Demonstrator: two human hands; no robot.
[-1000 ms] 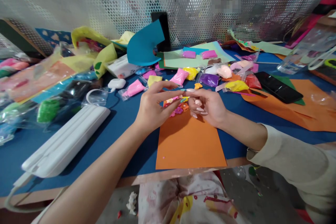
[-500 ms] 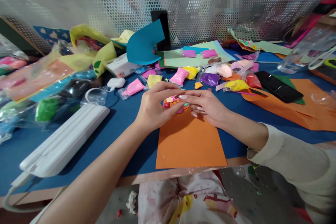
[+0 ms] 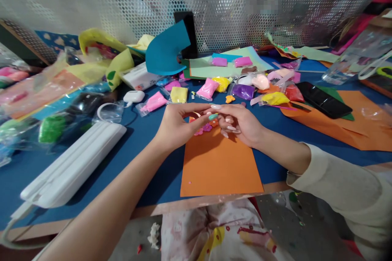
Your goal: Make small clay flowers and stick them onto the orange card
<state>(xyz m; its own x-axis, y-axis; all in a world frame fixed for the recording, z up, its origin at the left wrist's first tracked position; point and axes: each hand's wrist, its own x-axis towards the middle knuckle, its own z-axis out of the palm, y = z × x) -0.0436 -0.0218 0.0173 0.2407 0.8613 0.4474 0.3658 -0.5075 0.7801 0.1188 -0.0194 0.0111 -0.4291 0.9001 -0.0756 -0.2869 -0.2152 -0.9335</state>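
Left hand (image 3: pixel 175 127) and right hand (image 3: pixel 242 124) meet over orange sheet (image 3: pixel 222 167); fingers bent, can't tell if gripping anything.

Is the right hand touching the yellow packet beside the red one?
Apart. The head view shows a strip of blue tabletop between the right hand and the yellow packet, which lies beyond it, toward the right.

Left fingers (image 3: pixel 187 108), right fingers (image 3: pixel 229 109) — together above orange paper (image 3: pixel 223 167).
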